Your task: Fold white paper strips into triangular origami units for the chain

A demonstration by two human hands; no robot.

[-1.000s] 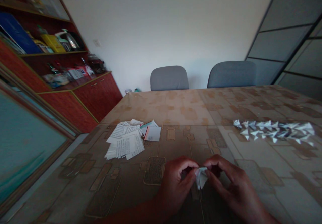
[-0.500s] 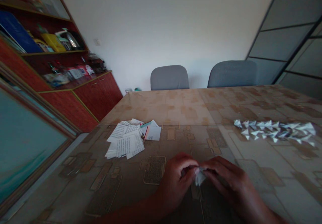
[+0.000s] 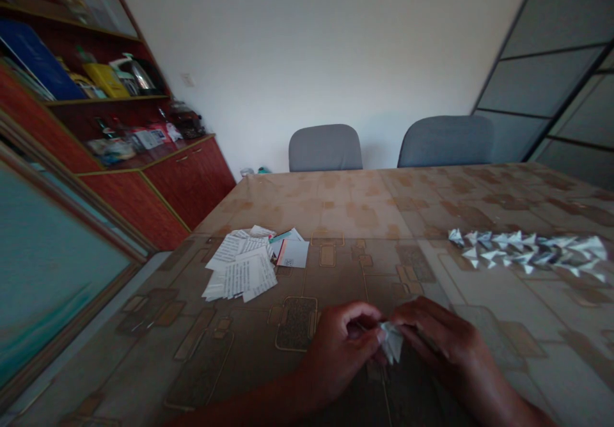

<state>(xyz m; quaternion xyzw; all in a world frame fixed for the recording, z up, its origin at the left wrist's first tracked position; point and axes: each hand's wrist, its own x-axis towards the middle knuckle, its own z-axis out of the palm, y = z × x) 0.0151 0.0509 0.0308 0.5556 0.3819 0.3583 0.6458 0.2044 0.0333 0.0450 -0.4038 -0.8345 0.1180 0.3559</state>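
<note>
folded paper [image 3: 393, 345]: partly hidden by hands [image 3: 338, 347] | sheet print [image 3: 244, 275]: unreadably small | forearms [image 3: 268, 394]: cut off

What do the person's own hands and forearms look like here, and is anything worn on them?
The left hand and right hand are bare, without gloves. No sleeve, watch or bracelet shows on either forearm. In the dim light, no ring or marking can be made out.

Left hand [image 3: 341, 345], right hand [image 3: 448, 339] close together, both pinching.
</note>
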